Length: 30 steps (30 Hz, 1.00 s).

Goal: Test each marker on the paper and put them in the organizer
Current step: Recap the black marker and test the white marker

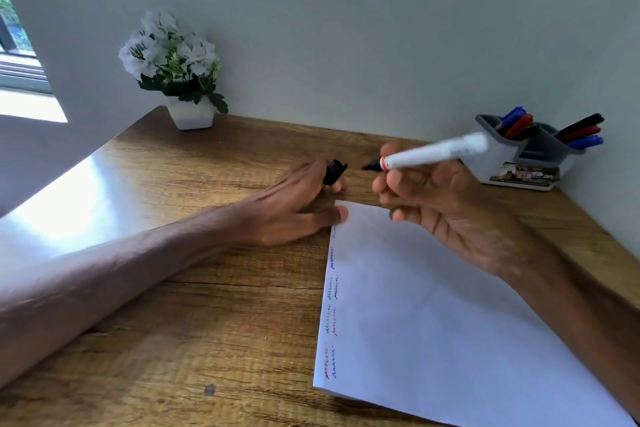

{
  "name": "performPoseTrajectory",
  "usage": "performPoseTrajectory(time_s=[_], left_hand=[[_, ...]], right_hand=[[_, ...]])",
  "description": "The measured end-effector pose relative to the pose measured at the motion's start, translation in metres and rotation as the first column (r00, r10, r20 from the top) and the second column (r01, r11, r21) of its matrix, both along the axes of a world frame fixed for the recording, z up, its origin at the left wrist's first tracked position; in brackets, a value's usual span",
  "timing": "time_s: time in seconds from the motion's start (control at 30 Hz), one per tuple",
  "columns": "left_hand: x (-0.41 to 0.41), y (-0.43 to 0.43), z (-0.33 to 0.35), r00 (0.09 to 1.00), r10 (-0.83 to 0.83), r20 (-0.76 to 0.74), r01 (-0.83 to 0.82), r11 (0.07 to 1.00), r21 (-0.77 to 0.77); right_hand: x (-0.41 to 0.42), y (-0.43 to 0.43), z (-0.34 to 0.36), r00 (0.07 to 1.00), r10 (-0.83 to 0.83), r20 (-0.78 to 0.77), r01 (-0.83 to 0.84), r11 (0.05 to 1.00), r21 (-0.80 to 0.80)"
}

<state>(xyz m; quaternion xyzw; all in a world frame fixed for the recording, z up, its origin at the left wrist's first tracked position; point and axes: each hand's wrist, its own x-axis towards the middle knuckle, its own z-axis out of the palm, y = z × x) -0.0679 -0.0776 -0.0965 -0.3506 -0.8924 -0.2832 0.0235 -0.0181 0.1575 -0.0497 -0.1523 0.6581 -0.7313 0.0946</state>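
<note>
- A white pot of flowers (190, 113) stood on the tabletop (207, 305), well beyond the far left corner of the paper (450, 322), against the wall.
- The left hand (294, 204) lay on the tabletop just left of the paper's far corner, its fingers pinching a black cap (334, 172). One fingertip touched that corner.
- Short wavy lines (330, 322) in red, blue and black ran down the paper's left edge.
- The marker (429, 152), white with a red ring and a bare black tip, hung above the paper's far edge. Its tip pointed left at the cap, just apart from it.
- The right hand (440, 204) hovered over the paper's far edge, its fingers grasping the marker's barrel near the tip.
- The grey and white organizer (512, 166) stood beyond the paper's far right side, by the wall. Other markers (581, 135) in red, blue and black slanted out of its compartments.
</note>
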Motion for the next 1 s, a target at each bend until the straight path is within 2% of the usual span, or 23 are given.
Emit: performPoseTrajectory(time_s=[0.13,0.27,0.43,0.53,0.63,0.87,1.0], left_hand=[[0.001,0.001,0.002,1.0,0.016,0.013,-0.016,1.0,-0.011],[0.002,0.002,0.001,1.0,0.023,0.005,-0.023,1.0,-0.008],[-0.002,0.002,-0.002,1.0,0.025,-0.001,-0.025,0.999,-0.022],[-0.004,0.002,-0.003,0.999,0.031,0.011,-0.03,0.999,-0.028],[-0.005,0.002,-0.003,1.0,0.019,-0.007,-0.019,0.999,-0.028],[-0.005,0.004,-0.003,0.999,0.015,-0.033,-0.016,0.999,-0.033],[-0.005,0.003,-0.003,1.0,0.023,-0.014,-0.023,0.999,-0.034]], right_hand=[[0.006,-0.009,-0.002,0.999,0.004,-0.052,0.002,0.992,0.125],[0.017,-0.01,-0.005,0.999,0.025,-0.046,-0.019,0.989,0.144],[0.034,-0.011,-0.011,0.998,0.017,-0.061,0.0,0.963,0.268],[0.04,-0.016,-0.016,0.997,0.047,-0.064,-0.027,0.959,0.282],[0.04,-0.017,-0.021,0.986,0.093,-0.135,-0.046,0.947,0.318],[0.031,-0.026,-0.031,0.945,0.1,-0.312,0.034,0.916,0.399],[0.033,-0.025,-0.032,0.932,0.144,-0.332,-0.003,0.921,0.389]])
